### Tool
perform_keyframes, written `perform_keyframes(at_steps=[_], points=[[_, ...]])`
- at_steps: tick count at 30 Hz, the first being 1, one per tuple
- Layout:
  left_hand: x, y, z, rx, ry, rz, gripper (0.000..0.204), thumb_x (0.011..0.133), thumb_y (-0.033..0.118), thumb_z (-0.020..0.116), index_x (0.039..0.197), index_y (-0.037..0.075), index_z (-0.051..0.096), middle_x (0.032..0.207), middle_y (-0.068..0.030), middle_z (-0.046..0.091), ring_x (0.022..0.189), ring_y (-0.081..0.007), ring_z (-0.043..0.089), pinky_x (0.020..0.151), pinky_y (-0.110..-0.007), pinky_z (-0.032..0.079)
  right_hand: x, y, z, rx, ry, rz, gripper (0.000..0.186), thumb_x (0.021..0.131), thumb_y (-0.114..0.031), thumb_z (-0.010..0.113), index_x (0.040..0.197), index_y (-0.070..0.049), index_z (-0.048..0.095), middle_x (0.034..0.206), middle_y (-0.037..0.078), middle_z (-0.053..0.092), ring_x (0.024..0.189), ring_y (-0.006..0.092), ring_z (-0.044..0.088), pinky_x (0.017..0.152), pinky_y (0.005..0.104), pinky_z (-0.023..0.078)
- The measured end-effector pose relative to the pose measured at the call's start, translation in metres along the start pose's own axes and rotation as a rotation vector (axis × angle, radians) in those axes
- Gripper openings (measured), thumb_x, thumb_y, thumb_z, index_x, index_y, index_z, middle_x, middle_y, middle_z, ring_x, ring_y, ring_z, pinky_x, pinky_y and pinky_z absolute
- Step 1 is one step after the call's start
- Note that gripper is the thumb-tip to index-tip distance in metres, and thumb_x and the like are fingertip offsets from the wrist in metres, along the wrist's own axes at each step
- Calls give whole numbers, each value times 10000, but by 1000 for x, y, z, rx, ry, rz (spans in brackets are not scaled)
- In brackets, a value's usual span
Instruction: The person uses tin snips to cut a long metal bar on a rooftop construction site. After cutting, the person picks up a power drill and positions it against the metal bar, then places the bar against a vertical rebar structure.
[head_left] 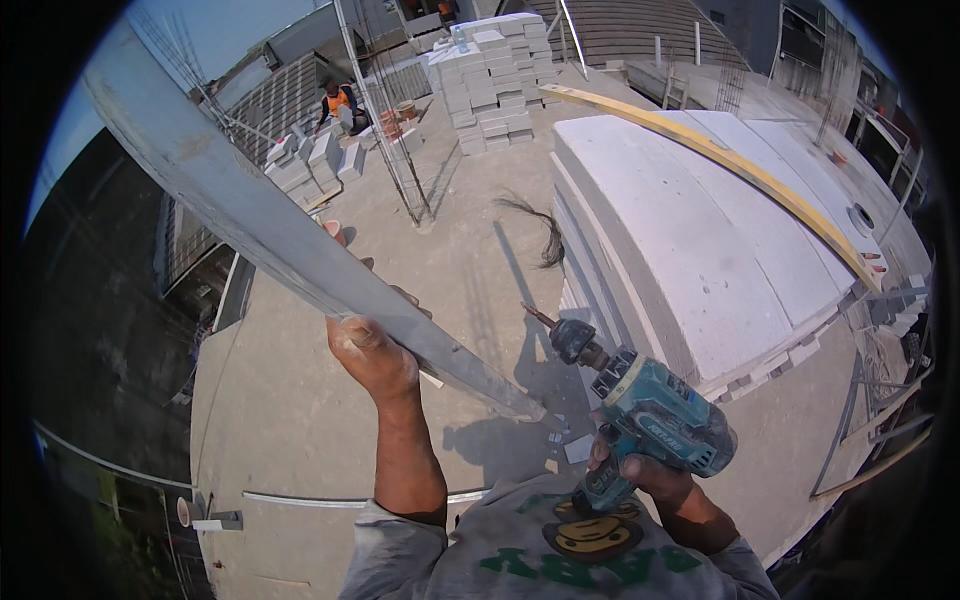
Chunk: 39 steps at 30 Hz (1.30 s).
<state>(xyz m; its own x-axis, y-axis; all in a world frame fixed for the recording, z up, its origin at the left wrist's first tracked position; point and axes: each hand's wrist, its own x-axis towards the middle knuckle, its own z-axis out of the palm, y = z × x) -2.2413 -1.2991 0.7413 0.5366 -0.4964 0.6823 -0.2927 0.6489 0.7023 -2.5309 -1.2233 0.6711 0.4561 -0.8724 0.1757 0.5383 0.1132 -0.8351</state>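
My left hand point(378, 357) is wrapped round a long grey post point(270, 240). The post slants from the upper left down to the concrete floor near the middle, with fingertips showing past its far edge. In my right hand point(660, 482), close to my body, is a teal and black cordless drill point(665, 418). A bit point(538, 315) sticks out of the drill's chuck and points up and left, apart from the post. Small pale scraps point(578, 448) lie on the floor by the post's lower end.
To the right stand stacked white slabs point(680, 230), with a long yellow bar point(720, 155) lying across them. White blocks point(490, 85) are piled behind. A person in an orange vest point(342, 103) crouches at the far left, near thin steel bars point(380, 120). Dark wire strands point(552, 240) lie beside the slabs.
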Motion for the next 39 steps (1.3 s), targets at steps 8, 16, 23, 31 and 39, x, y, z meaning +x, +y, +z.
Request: perform_keyframes(at_steps=[8, 16, 23, 31, 39], points=[[11, 12, -19, -50, 1, -8, 1091, 775, 799, 554, 1374, -102, 407, 1373, -202, 502, 642, -152, 615, 495, -284, 541, 19, 36, 1, 89, -121, 223, 537, 812, -178, 760, 1260, 28, 545, 960, 110, 648, 854, 218, 645, 744, 373, 550], [9, 15, -16, 129, 85, 50, 915, 870, 764, 454, 1268, -60, 458, 743, -119, 587, 611, -167, 602, 560, -289, 521, 23, 45, 12, -419, -298, 44, 254, 868, -120, 708, 1090, -53, 604, 919, 35, 629, 857, 139, 611, 772, 303, 492], [7, 18, -10, 127, 132, 17, 896, 895, 750, 430, 1270, -64, 459, 719, -102, 558, 614, -160, 597, 554, -282, 527, 32, 66, 11, -606, -280, -171, 185, 832, -136, 725, 969, -51, 633, 794, 53, 648, 724, 187, 640, 651, 340, 512], [6, 13, -11, 156, 162, -3, 907, 874, 770, 440, 1246, -58, 453, 718, -105, 565, 603, -157, 614, 524, -271, 535, 35, 61, 12, -666, -274, -177, 211, 819, -156, 722, 976, -48, 632, 801, 55, 647, 716, 205, 640, 662, 349, 522], [3, 10, -8, 140, 200, -42, 914, 872, 778, 429, 1246, -55, 460, 723, -106, 571, 605, -160, 618, 540, -273, 530, 41, 56, 14, -681, -272, -265, 248, 805, -169, 732, 985, -42, 619, 811, 72, 644, 717, 224, 637, 665, 363, 521]])
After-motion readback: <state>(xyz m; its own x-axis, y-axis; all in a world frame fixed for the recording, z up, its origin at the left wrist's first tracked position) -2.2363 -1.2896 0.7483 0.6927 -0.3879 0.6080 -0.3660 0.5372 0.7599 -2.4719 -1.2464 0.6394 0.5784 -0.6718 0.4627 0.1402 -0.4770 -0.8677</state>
